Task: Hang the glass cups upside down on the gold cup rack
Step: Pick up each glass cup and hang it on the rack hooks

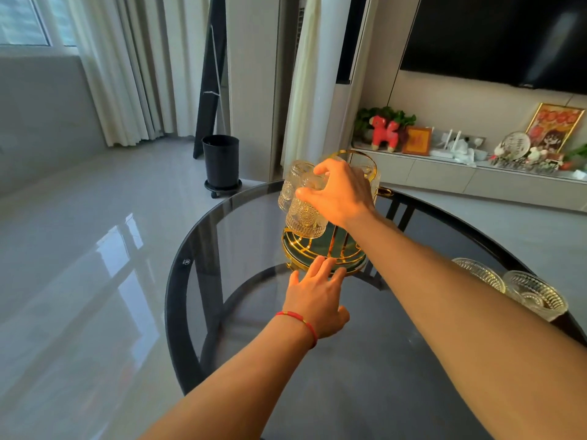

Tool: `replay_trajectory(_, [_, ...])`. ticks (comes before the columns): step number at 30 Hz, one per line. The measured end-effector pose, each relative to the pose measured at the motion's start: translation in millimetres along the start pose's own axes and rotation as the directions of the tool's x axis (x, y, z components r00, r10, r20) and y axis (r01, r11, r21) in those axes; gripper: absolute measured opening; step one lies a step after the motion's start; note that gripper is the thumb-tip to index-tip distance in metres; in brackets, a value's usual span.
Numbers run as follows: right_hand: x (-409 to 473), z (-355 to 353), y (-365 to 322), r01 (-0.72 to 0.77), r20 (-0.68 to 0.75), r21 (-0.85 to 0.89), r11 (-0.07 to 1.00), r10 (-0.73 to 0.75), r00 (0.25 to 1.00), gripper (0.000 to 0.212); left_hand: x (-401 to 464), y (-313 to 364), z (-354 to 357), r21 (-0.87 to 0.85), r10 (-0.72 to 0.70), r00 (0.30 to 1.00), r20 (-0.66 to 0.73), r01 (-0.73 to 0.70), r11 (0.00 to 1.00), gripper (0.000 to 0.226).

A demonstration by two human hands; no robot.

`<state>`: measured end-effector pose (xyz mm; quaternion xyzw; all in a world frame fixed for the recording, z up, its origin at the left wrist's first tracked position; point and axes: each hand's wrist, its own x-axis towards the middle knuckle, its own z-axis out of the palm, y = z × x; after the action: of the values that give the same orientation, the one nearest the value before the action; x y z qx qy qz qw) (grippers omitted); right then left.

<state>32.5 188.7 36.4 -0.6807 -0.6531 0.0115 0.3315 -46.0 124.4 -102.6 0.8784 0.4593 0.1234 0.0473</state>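
We read this as a home living room: wall-mounted TV point(495, 36), low cabinet point(444, 176) with ornaments and framed pictures, long curtains point(127, 68), round glass table point(254, 312), tiled floor point(79, 265).

Right hand point(338, 193): gripped an upside-down glass cup point(306, 217) from above at the gold cup rack point(324, 249).
Left hand point(317, 295): fingers point(320, 265) spread, touching the rack's base.
Behind: another cup point(290, 188) hung inverted.
Counter point(254, 236): two more cups point(536, 295) at the right edge.
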Motion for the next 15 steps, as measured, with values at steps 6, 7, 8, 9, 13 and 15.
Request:
replay_trajectory(6, [-6.9, 6.5, 4.0, 0.017, 0.029, -0.055, 0.998, -0.015, 0.999, 0.054, 0.2, 7.5, -2.6, 0.024, -0.019, 1.000, -0.014, 0.019, 1.000, 0.073])
replay_trajectory(7, [-7.2, 6.1, 4.0, 0.012, 0.036, -0.057, 0.998, -0.010, 0.999, 0.053, -0.2, 8.1, -3.0, 0.025, -0.021, 1.000, -0.014, 0.022, 0.999, 0.073])
replay_trajectory(8, [-7.4, 5.3, 4.2, 0.010, 0.047, -0.060, 0.998, -0.007, 0.999, 0.053, -0.5, 8.7, -3.5, 0.026, -0.023, 1.000, -0.015, 0.024, 0.999, 0.072])
replay_trajectory(9, [-7.7, 4.6, 4.4, 0.010, 0.061, -0.064, 0.998, -0.006, 0.998, 0.052, -0.5, 9.4, -4.2, 0.026, -0.025, 1.000, -0.019, 0.025, 0.999, 0.070])
replay_trajectory(13, [-18.1, -1.2, 7.2, 0.058, 0.114, -0.110, 0.992, -0.045, 0.992, 0.050, 0.5, 13.2, -7.2, -0.072, -0.035, 0.994, -0.108, 0.027, 0.997, 0.054])
replay_trajectory(15, [-30.0, -7.0, 13.8, 0.116, 0.064, -0.074, 0.990, -0.111, 0.992, 0.043, 0.7, 17.2, -9.6, -0.163, 0.001, 0.983, -0.183, -0.031, 0.986, 0.049])
